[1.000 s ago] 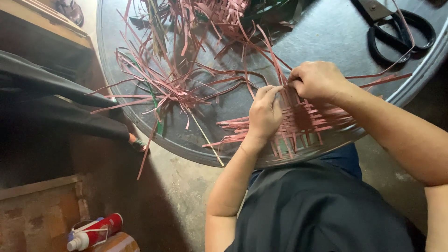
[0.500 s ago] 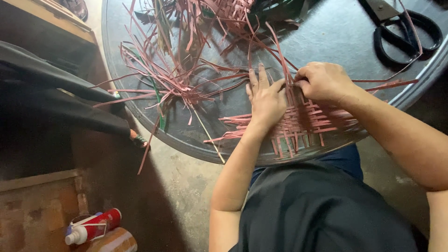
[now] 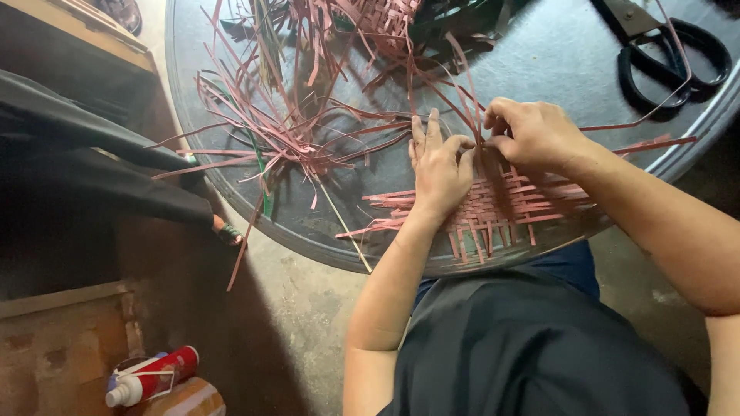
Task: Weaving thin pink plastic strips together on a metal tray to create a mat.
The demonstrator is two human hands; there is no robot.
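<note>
We see a round dark table [image 3: 555, 62] filling the upper part of the view, its rim curving down toward the person's lap. Across its left and middle lies a loose heap of pink strips [image 3: 308, 131], with a few green ones mixed in and some ends hanging over the edge. At the far side sits a small woven piece [image 3: 385, 15], partly cut off by the frame. Close to the near rim lies the mat [image 3: 501, 204], a flat weave of pink strips with free ends sticking out on every side; this is what both hands work on.

The left hand [image 3: 439, 166] lies flat on the left part of the mat, fingers stretched out and close together, pressing the weave down and gripping nothing. The right hand [image 3: 532, 131] is just beside it, touching the mat's far edge, its fingers curled tight and pinching a strip [image 3: 474, 85] that rises toward the heap.

At the table's far right rest black scissors [image 3: 678, 58], well apart from the hands. Below the table, on the floor at lower left, lies a red and white bottle [image 3: 150, 377] beside a wooden box [image 3: 62, 339]. A dark cloth [image 3: 100, 166] hangs to the table's left.
</note>
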